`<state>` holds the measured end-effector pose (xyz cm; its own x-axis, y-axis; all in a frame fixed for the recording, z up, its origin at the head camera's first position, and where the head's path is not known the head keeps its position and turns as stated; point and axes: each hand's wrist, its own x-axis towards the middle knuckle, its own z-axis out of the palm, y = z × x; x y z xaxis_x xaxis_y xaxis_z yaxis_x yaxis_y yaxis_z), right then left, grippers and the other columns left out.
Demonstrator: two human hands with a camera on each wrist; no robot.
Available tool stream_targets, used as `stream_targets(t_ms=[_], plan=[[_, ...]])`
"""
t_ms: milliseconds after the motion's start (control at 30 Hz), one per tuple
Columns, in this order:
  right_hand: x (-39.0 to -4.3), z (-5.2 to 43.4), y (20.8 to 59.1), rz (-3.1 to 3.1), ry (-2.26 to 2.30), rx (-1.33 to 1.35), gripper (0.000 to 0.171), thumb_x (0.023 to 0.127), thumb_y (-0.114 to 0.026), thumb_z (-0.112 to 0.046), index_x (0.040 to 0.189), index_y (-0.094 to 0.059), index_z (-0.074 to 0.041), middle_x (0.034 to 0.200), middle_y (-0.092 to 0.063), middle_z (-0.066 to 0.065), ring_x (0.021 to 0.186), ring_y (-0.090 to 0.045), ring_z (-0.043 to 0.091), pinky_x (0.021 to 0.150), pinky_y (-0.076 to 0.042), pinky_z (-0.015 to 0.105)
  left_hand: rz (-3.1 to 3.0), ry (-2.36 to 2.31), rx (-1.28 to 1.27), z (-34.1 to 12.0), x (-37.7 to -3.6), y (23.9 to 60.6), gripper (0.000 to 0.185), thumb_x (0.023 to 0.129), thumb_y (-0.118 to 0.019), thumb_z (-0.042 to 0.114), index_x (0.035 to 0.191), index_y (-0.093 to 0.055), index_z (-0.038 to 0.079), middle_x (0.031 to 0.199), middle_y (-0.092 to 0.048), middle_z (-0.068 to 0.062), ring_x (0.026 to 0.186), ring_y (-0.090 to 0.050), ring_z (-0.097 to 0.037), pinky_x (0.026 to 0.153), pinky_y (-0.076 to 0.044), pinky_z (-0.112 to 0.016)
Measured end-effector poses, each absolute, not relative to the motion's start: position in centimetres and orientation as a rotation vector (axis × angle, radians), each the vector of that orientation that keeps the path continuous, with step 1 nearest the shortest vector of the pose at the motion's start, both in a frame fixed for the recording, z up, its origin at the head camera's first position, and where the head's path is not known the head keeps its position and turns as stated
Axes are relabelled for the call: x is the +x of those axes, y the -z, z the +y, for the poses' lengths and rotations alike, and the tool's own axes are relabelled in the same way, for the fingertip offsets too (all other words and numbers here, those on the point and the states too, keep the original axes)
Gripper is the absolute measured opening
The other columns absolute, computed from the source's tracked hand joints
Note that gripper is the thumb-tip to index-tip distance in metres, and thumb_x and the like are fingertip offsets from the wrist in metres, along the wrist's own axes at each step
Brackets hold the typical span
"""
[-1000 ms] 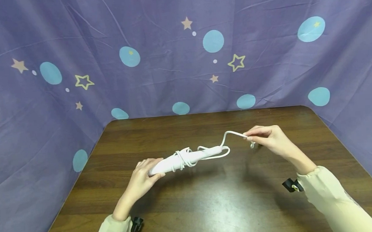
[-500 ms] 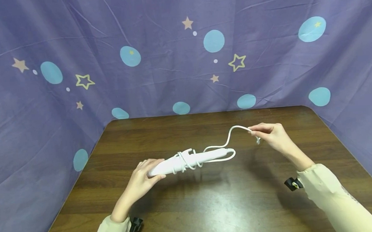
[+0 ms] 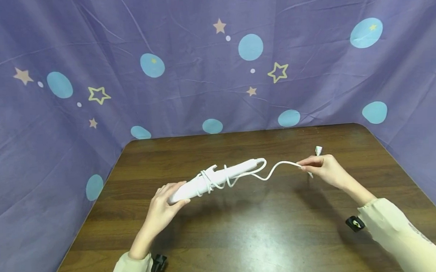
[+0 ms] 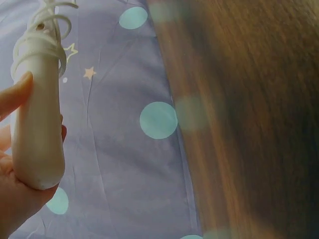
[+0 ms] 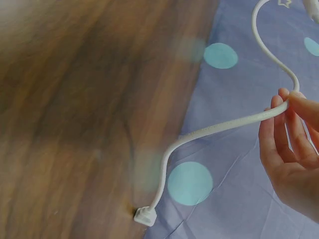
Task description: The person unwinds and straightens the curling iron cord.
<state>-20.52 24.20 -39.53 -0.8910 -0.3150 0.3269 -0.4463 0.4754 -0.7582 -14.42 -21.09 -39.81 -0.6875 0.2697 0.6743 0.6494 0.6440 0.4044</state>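
A long white wand-shaped device (image 3: 212, 179) is held above the brown table (image 3: 244, 240), tilted up to the right. My left hand (image 3: 166, 203) grips its thick near end (image 4: 37, 134). A white cord (image 3: 278, 168) is coiled round the device's middle (image 4: 42, 30) and runs off its tip to the right. My right hand (image 3: 319, 166) pinches this cord (image 5: 224, 124) between thumb and fingers, well right of the device. The cord's free end carries a small white plug (image 3: 318, 150), which hangs past the hand (image 5: 145, 215).
A purple cloth (image 3: 200, 72) with blue dots and stars hangs behind and to both sides of the table. Black wrist camera mounts (image 3: 354, 223) show at both sleeves. Nothing else lies on the table.
The right hand has moved right and down, drawing the cord out longer and uncoiling a loop from the device's tip. The device's far end has tilted up. The plug now shows beyond the right hand.
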Motion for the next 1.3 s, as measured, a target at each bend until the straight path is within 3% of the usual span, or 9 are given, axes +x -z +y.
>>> stream_targets(t_ms=[267, 533, 833, 1067, 1300], plan=[[-19.8, 25.0, 40.5, -2.605, -1.312, 0.806, 0.011, 0.077, -0.064, 0.000, 0.087, -0.068, 0.002, 0.077, -0.067, 0.007, 0.058, -0.048, 0.000, 0.046, -0.038, 0.018, -2.262, 0.860, -0.623, -21.4, -14.7, 40.0, 0.052, 0.053, -0.081, 0.002, 0.102, -0.064, 0.002, 0.091, -0.064, -0.010, 0.080, -0.056, -0.023, 0.071, -0.035, -0.026], [-19.1, 26.0, 41.3, -2.702, -1.357, 0.822, 0.010, 0.078, -0.063, -0.001, 0.086, -0.068, 0.003, 0.069, -0.061, -0.013, 0.054, -0.049, 0.002, 0.045, -0.039, 0.020, -2.286, 0.854, -0.585, -21.6, -14.9, 39.9, 0.051, 0.055, -0.080, 0.003, 0.103, -0.064, 0.003, 0.092, -0.063, -0.011, 0.081, -0.055, -0.024, 0.071, -0.034, -0.025], [-18.6, 27.3, 41.9, -2.746, -1.371, 0.891, 0.011, 0.078, -0.063, -0.001, 0.088, -0.068, 0.003, 0.077, -0.067, 0.003, 0.064, -0.049, -0.004, 0.051, -0.041, 0.018, -2.297, 0.853, -0.569, -21.9, -15.1, 40.0, 0.051, 0.056, -0.080, 0.004, 0.103, -0.064, 0.002, 0.092, -0.063, -0.012, 0.081, -0.056, -0.024, 0.071, -0.033, -0.026], [-18.4, 28.3, 42.4, -2.771, -1.354, 0.999, 0.011, 0.078, -0.063, -0.001, 0.087, -0.067, 0.004, 0.078, -0.068, -0.001, 0.072, -0.054, -0.004, 0.060, -0.043, 0.016, -2.307, 0.851, -0.560, -22.2, -15.3, 40.2, 0.050, 0.057, -0.080, 0.004, 0.104, -0.063, 0.003, 0.093, -0.064, -0.011, 0.081, -0.055, -0.024, 0.070, -0.033, -0.026], [-18.0, 28.7, 42.9, -2.784, -1.372, 1.074, 0.009, 0.077, -0.064, -0.002, 0.084, -0.067, 0.003, 0.077, -0.068, 0.002, 0.071, -0.055, -0.003, 0.060, -0.044, 0.018, -2.312, 0.845, -0.548, -22.4, -15.2, 40.3, 0.051, 0.056, -0.080, 0.005, 0.104, -0.064, 0.003, 0.092, -0.063, -0.012, 0.080, -0.056, -0.024, 0.070, -0.033, -0.026]])
